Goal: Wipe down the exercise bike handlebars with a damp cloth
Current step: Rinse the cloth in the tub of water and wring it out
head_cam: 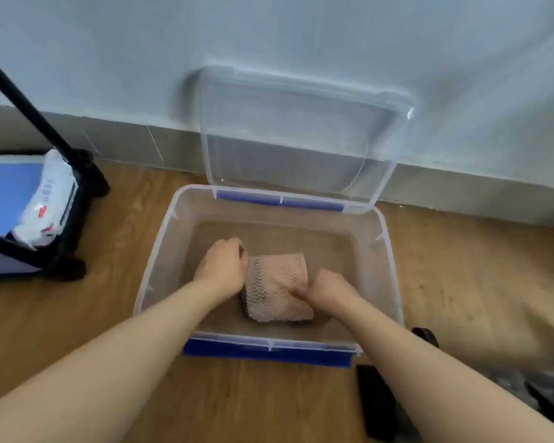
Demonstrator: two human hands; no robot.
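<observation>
We reach into the clear bin [165, 251], where the folded cloth [277, 289] lies on the bottom between our hands. Our right hand [328, 290] pinches its right edge. Our left hand [223, 265] curls against its far-left corner, though we cannot tell whether it grips.

Centre of frame: the cloth [279, 289] was pinkish-beige with a wavy waffle weave, edged at left and below in black-and-white mesh. The bin [160, 244] and lid [301, 132] were clear plastic, and the latches [269, 354] were deep blue. The floor [109, 314] showed brown wood grain. The wall [269, 33] was pale blue-grey and the skirting [125, 142] grey. At left were a black stand [29, 103], a white packet [48, 199] with red marks, and a blue panel [4, 199].
</observation>
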